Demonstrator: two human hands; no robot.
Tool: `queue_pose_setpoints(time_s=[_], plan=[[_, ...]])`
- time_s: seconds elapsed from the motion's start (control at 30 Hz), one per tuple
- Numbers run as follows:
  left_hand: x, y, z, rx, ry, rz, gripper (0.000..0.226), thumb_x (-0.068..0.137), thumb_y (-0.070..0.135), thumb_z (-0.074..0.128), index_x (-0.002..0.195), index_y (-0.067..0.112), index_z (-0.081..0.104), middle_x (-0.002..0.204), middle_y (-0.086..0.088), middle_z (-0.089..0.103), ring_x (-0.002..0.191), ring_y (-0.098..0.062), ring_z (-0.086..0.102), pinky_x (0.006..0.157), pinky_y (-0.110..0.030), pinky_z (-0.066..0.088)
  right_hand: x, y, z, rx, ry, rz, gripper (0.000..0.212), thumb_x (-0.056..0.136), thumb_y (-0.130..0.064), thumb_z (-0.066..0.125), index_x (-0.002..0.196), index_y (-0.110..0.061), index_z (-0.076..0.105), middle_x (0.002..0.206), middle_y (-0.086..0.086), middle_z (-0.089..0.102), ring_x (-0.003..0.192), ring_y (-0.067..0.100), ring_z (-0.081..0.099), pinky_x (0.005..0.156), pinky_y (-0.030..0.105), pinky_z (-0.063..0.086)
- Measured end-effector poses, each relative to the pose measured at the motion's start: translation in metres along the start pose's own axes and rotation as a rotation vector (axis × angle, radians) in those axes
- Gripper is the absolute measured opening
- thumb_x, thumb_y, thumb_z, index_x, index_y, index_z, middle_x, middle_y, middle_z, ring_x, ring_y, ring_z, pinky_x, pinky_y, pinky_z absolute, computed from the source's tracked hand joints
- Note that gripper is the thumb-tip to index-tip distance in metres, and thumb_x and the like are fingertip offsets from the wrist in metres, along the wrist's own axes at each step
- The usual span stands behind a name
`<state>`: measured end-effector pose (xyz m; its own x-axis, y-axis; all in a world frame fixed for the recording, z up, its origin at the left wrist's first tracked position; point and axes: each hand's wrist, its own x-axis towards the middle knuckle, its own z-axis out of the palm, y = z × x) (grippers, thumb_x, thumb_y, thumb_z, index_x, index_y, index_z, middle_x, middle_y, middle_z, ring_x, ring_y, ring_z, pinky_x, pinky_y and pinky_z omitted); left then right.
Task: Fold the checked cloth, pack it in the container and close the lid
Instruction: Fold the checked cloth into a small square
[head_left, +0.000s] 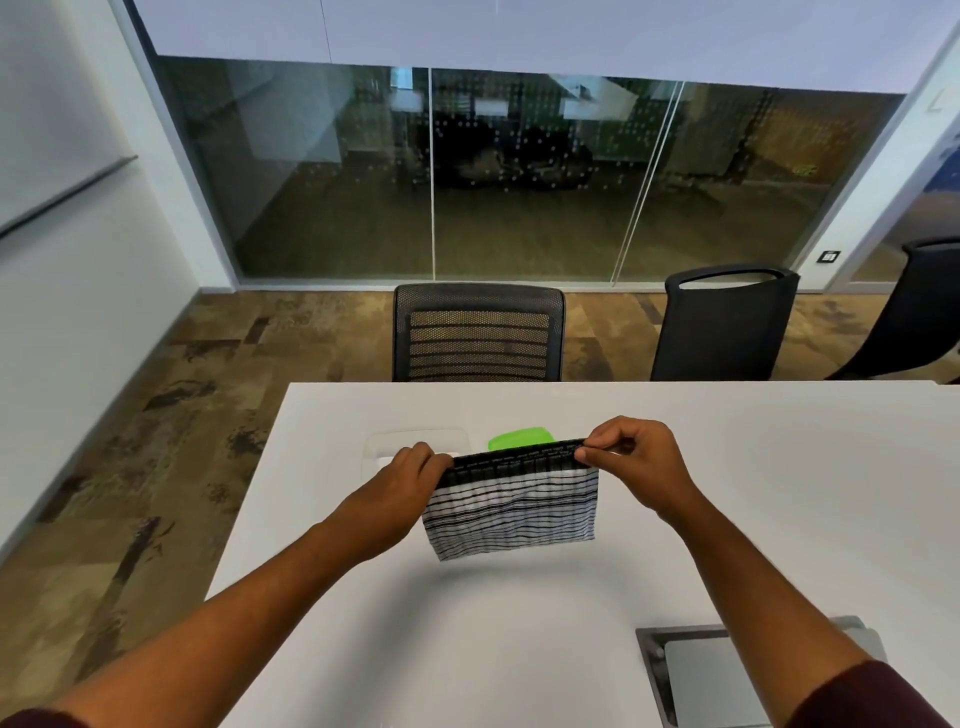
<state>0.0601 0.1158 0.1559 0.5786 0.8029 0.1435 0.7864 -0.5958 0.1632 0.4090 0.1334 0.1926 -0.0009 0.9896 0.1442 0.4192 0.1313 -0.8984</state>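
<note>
The checked cloth (511, 506), already folded into a small rectangle, hangs in the air above the white table (727, 493), its dark border stretched taut along the top. The left hand (402, 480) grips the upper left corner with fingers curled tight on the fabric; the right hand (631, 460) pinches the upper right corner between thumb and fingertips. Across the far side of the table stand three dark chairs (478, 335). Just beyond the cloth, on the tabletop, sits a clear container (415, 444), and beside it to the right lies a green lid (519, 438), partly hidden behind the cloth's top edge.
</note>
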Motion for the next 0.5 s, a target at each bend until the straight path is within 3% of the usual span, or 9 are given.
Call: queue_pose_setpoints(time_s=[0.07,0.13,0.2,0.23,0.27,0.3,0.37,0.5], plan=[[0.0001,-0.0005,-0.0005,-0.066,-0.002,-0.014,0.060,0.098,0.009,0.053,0.151,0.023,0.028,0.126,-0.003,0.047,0.107,-0.018,0.051,0.088,-0.031,0.055,0.0014,-0.0014,0.0005,0.040,0.025,0.015,0.015,0.074,-0.003,0.087,0.080,0.000,0.074,0.085,0.014,0.075,0.081,0.032,0.072,0.078,0.043,0.062],[0.0022,-0.0007,0.0031,-0.062,-0.002,0.070,0.052,0.102,0.023,0.050,0.146,0.043,0.030,0.126,0.001,0.047,0.104,-0.017,0.049,0.086,-0.031,0.051,0.0022,-0.0028,-0.0007,0.062,0.040,0.014,0.016,0.075,-0.005,0.086,0.083,-0.002,0.073,0.085,0.013,0.075,0.081,0.031,0.072,0.076,0.040,0.063],[0.0055,-0.0002,0.0030,-0.007,-0.020,0.087,0.015,0.101,0.055,0.041,0.115,0.057,0.049,0.116,0.012,0.056,0.093,-0.016,0.052,0.079,-0.034,0.048,0.0027,-0.0034,-0.0027,0.086,0.036,0.014,0.017,0.076,-0.008,0.085,0.088,-0.005,0.072,0.085,0.011,0.075,0.081,0.027,0.073,0.075,0.036,0.063],[0.0071,-0.0010,0.0059,0.004,0.015,0.061,0.020,0.097,0.065,0.040,0.100,0.050,0.053,0.102,0.017,0.059,0.086,-0.016,0.055,0.073,-0.036,0.048,0.0027,-0.0034,-0.0035,0.095,0.026,0.014,0.019,0.077,-0.008,0.085,0.092,-0.008,0.073,0.086,0.010,0.075,0.081,0.025,0.072,0.076,0.034,0.063],[0.0060,-0.0003,0.0052,0.021,0.048,0.044,0.022,0.097,0.061,0.044,0.093,0.042,0.054,0.093,0.016,0.059,0.082,-0.016,0.056,0.068,-0.036,0.049,0.0025,-0.0030,-0.0043,0.096,0.011,0.013,0.022,0.078,-0.008,0.084,0.098,-0.011,0.075,0.088,0.009,0.074,0.082,0.024,0.071,0.077,0.033,0.063],[0.0074,0.0000,0.0056,-0.006,0.103,0.016,0.009,0.098,0.045,0.051,0.093,0.038,0.054,0.093,0.014,0.057,0.081,-0.016,0.056,0.066,-0.036,0.050,0.0023,-0.0023,-0.0048,0.085,-0.010,0.013,0.026,0.080,-0.008,0.083,0.105,-0.015,0.076,0.089,0.009,0.074,0.085,0.023,0.071,0.080,0.033,0.063],[0.0052,-0.0006,0.0081,-0.024,0.197,0.063,0.014,0.095,0.019,0.053,0.104,0.027,0.060,0.102,0.007,0.054,0.087,-0.015,0.054,0.070,-0.033,0.054,0.0019,-0.0012,-0.0045,0.005,-0.069,0.012,0.033,0.086,-0.011,0.078,0.118,-0.018,0.075,0.095,0.003,0.073,0.092,0.020,0.069,0.086,0.032,0.060],[0.0055,0.0029,0.0015,-0.152,0.267,0.053,0.015,0.097,0.025,0.064,0.105,0.015,0.071,0.100,-0.001,0.062,0.089,-0.017,0.058,0.074,-0.035,0.056,0.0011,-0.0014,0.0004,-0.269,-0.121,-0.064,0.017,0.094,-0.020,0.070,0.109,-0.016,0.077,0.104,0.000,0.072,0.099,0.018,0.065,0.085,0.032,0.055]])
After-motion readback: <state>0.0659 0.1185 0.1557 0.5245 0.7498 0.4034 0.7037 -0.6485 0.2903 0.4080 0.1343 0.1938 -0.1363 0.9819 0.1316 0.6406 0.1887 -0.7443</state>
